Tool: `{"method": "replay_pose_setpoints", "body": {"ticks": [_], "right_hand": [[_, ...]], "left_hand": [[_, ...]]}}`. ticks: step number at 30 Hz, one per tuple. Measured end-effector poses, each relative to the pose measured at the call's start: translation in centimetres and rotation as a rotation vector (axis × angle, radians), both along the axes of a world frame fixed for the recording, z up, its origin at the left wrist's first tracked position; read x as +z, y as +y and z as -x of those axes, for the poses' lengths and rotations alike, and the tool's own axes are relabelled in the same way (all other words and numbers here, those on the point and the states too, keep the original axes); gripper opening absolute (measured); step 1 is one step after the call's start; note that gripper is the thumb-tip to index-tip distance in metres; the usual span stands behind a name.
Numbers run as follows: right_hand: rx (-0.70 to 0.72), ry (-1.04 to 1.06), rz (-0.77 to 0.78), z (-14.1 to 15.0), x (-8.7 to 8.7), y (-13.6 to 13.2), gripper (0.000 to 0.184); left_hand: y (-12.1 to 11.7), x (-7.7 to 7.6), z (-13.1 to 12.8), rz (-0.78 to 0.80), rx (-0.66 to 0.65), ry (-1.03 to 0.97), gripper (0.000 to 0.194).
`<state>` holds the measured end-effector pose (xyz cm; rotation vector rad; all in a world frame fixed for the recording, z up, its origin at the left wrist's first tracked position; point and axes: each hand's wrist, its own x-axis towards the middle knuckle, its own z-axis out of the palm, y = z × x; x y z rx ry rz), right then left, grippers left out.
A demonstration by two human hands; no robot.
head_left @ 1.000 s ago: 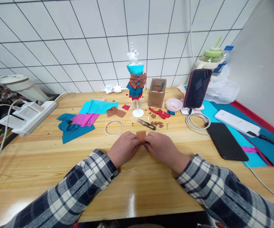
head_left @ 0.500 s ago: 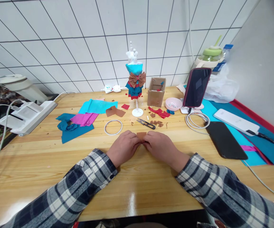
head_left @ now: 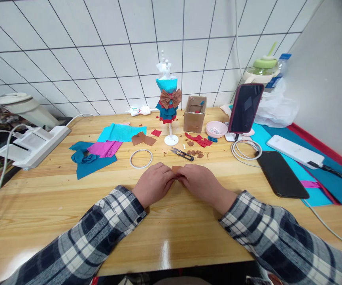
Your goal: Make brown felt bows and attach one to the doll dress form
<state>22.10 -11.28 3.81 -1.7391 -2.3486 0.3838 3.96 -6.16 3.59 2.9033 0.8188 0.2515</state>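
left hand [head_left: 154,184] grip pinching brown fabric piece [head_left: 176,169] | right hand [head_left: 202,183] grip pinching its other side | piece showing between fingertips, lying low over surface [head_left: 171,237], just before snips [head_left: 182,153]

Both hands meet knuckle to knuckle, fingers curled under.

The left hand [head_left: 154,184] sits palm down, back of the hand up, fingers tucked in and pinching toward the right hand [head_left: 202,183], which mirrors it just beside, fingertips touching at the middle. Both wrists lie low and angle inward, forearms in checked sleeves spreading out and back toward the body, the left one to the left, the right one to the right.
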Motion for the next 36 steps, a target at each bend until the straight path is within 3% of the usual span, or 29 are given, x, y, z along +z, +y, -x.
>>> {"method": "replay_pose_setpoints", "body": {"ticks": [5,14,28,36], "right_hand": [[0.004,-0.019,-0.012,-0.01,-0.08,-0.05,0.027],[-0.008,-0.088,-0.027,0.02,-0.05,-0.23,0.026],[0.009,-0.058,-0.041,-0.03,0.02,-0.2,0.028],[0.015,-0.078,-0.085,-0.14,-0.28,-0.47,0.022]], "left_hand": [[-0.1,-0.31,0.03,0.033,0.081,0.004,0.024],[-0.08,0.02,-0.1,0.046,0.004,-0.059,0.023],[-0.19,0.2,-0.23,0.065,0.043,0.004,0.025],[-0.18,0.26,-0.11,0.061,-0.011,-0.039,0.025]]}}
